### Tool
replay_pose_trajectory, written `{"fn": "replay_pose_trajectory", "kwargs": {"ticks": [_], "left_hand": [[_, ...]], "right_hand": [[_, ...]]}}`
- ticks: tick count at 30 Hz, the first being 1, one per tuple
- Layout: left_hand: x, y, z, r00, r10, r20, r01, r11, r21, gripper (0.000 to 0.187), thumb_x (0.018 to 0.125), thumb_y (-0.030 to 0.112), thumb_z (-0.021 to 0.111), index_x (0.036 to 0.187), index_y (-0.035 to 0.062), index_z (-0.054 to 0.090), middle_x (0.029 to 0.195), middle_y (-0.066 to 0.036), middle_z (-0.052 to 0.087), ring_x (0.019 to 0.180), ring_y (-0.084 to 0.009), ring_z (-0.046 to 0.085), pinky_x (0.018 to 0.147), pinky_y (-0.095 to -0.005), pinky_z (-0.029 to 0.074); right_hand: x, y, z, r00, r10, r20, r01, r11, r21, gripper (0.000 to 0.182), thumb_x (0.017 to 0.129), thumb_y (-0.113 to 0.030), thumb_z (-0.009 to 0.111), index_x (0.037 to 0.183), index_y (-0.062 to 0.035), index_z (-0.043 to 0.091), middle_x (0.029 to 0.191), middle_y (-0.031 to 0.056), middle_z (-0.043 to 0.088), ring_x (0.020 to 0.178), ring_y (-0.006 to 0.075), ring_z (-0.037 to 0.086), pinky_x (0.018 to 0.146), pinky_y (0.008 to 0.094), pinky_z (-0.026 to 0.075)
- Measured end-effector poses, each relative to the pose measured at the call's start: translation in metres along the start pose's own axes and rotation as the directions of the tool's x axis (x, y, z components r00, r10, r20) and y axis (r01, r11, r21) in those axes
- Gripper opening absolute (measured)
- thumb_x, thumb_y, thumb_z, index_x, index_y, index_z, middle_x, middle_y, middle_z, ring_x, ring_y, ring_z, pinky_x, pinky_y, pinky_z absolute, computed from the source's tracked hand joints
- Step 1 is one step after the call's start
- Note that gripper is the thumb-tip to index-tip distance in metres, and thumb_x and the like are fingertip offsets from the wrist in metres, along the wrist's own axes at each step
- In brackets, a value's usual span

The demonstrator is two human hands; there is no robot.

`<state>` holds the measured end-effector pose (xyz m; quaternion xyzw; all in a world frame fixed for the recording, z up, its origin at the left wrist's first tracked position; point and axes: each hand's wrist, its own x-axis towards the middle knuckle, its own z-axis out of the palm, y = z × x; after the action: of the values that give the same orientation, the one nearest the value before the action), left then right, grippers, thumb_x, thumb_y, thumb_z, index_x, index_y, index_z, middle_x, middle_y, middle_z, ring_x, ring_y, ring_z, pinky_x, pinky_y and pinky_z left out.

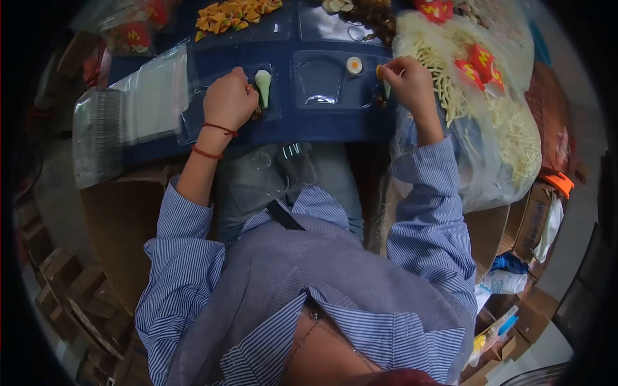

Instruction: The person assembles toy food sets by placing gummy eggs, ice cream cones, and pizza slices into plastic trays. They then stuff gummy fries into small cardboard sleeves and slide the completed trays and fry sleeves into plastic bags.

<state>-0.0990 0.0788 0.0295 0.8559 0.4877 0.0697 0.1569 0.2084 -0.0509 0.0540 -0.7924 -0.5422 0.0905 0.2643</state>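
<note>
My left hand [230, 98], a red cord at its wrist, is closed over the left part of a clear plastic tray [275, 110]; what its fingers hold is hidden. Just right of it lies a small green cone with a white top [262, 87]. My right hand [408, 81] pinches a small yellow and green piece [382, 74] above the right side of a second clear tray [300, 83]. Inside that tray is a round white piece with an orange centre [354, 65]. Small brown pieces [380, 100] lie below my right fingertips.
Stacked clear bags [149, 96] lie at the left. Orange pieces [233, 17] are at the back. On the right, a big plastic bag holds pale noodle-like strands [515, 143] and red pieces with yellow marks [481, 62]. Cardboard boxes [80, 283] stand around the blue table [322, 126].
</note>
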Motion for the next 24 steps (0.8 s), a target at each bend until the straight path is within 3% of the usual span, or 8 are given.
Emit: {"fn": "replay_pose_trajectory", "kwargs": {"ticks": [4, 6, 10, 15, 17, 19, 22, 24], "left_hand": [[-0.003, -0.001, -0.002, 1.000, 0.004, 0.028, -0.002, 0.998, -0.069, 0.010, 0.080, 0.014, 0.061, 0.082, 0.0053, 0.056, 0.076, -0.015, 0.065, 0.072, -0.0347, 0.064, 0.065, -0.0448, 0.051], [-0.008, -0.002, 0.001, 0.999, 0.028, -0.046, -0.034, 0.989, -0.146, 0.009, 0.081, 0.014, 0.060, 0.082, 0.0057, 0.055, 0.075, -0.014, 0.063, 0.072, -0.0347, 0.063, 0.064, -0.0445, 0.050], [-0.014, 0.001, 0.002, 0.997, 0.011, -0.075, -0.024, 0.984, -0.176, 0.007, 0.082, 0.013, 0.059, 0.083, 0.0063, 0.056, 0.077, -0.013, 0.062, 0.074, -0.0347, 0.063, 0.063, -0.0443, 0.050], [-0.019, 0.001, 0.001, 0.982, 0.094, -0.162, -0.133, 0.959, -0.251, 0.009, 0.084, 0.013, 0.060, 0.084, 0.0050, 0.055, 0.079, -0.014, 0.062, 0.075, -0.0360, 0.062, 0.064, -0.0451, 0.050], [-0.017, -0.002, -0.014, 0.990, 0.082, -0.114, -0.111, 0.955, -0.275, 0.012, 0.084, 0.015, 0.061, 0.086, 0.0043, 0.057, 0.082, -0.015, 0.064, 0.078, -0.0365, 0.063, 0.067, -0.0455, 0.051], [-0.012, -0.004, -0.039, 0.988, 0.140, 0.070, -0.114, 0.949, -0.294, 0.015, 0.085, 0.017, 0.061, 0.089, 0.0033, 0.059, 0.084, -0.016, 0.066, 0.082, -0.0369, 0.064, 0.071, -0.0463, 0.052], [0.031, -0.023, -0.072, 0.968, 0.252, -0.002, -0.249, 0.954, -0.170, 0.014, 0.085, 0.017, 0.061, 0.090, 0.0035, 0.064, 0.085, -0.017, 0.068, 0.083, -0.0373, 0.065, 0.073, -0.0473, 0.052], [0.086, -0.035, -0.087, 0.967, 0.255, 0.001, -0.254, 0.967, 0.030, 0.015, 0.086, 0.016, 0.063, 0.093, 0.0034, 0.068, 0.085, -0.016, 0.068, 0.080, -0.0338, 0.066, 0.072, -0.0409, 0.052]], "right_hand": [[-0.006, 0.008, 0.019, 0.999, -0.016, 0.048, 0.022, 0.989, -0.143, 0.022, 0.078, -0.025, 0.075, 0.079, -0.0034, 0.069, 0.078, 0.0124, 0.063, 0.070, 0.0281, 0.063, 0.065, 0.0371, 0.050], [-0.009, 0.010, 0.025, 0.994, -0.113, -0.011, 0.107, 0.965, -0.239, 0.021, 0.078, -0.024, 0.074, 0.076, -0.0036, 0.067, 0.083, 0.0130, 0.062, 0.073, 0.0318, 0.063, 0.065, 0.0408, 0.049], [-0.013, 0.010, 0.030, 0.975, -0.181, -0.130, 0.152, 0.967, -0.206, 0.019, 0.081, -0.022, 0.072, 0.077, -0.0045, 0.067, 0.084, 0.0130, 0.060, 0.072, 0.0324, 0.062, 0.064, 0.0405, 0.049], [-0.025, -0.004, 0.025, 0.987, -0.160, -0.020, 0.157, 0.982, -0.102, 0.010, 0.083, -0.017, 0.069, 0.087, -0.0079, 0.065, 0.082, 0.0114, 0.059, 0.074, 0.0328, 0.062, 0.062, 0.0414, 0.049], [-0.018, -0.027, 0.006, 0.974, -0.217, -0.072, 0.196, 0.953, -0.230, 0.009, 0.084, -0.016, 0.068, 0.087, -0.0079, 0.066, 0.081, 0.0106, 0.059, 0.070, 0.0315, 0.062, 0.060, 0.0405, 0.048], [0.003, -0.052, -0.010, 0.961, -0.271, -0.053, 0.257, 0.949, -0.185, 0.009, 0.084, -0.016, 0.068, 0.089, -0.0076, 0.066, 0.082, 0.0108, 0.060, 0.070, 0.0310, 0.063, 0.061, 0.0403, 0.048], [0.051, -0.087, -0.016, 0.923, -0.378, 0.079, 0.379, 0.925, -0.002, 0.011, 0.086, -0.015, 0.065, 0.090, -0.0053, 0.069, 0.082, 0.0131, 0.066, 0.070, 0.0296, 0.065, 0.063, 0.0383, 0.051], [0.111, -0.089, 0.011, 0.877, -0.433, 0.207, 0.438, 0.899, 0.026, 0.014, 0.087, -0.016, 0.064, 0.092, -0.0042, 0.071, 0.080, 0.0145, 0.069, 0.071, 0.0299, 0.066, 0.066, 0.0384, 0.052]]}}
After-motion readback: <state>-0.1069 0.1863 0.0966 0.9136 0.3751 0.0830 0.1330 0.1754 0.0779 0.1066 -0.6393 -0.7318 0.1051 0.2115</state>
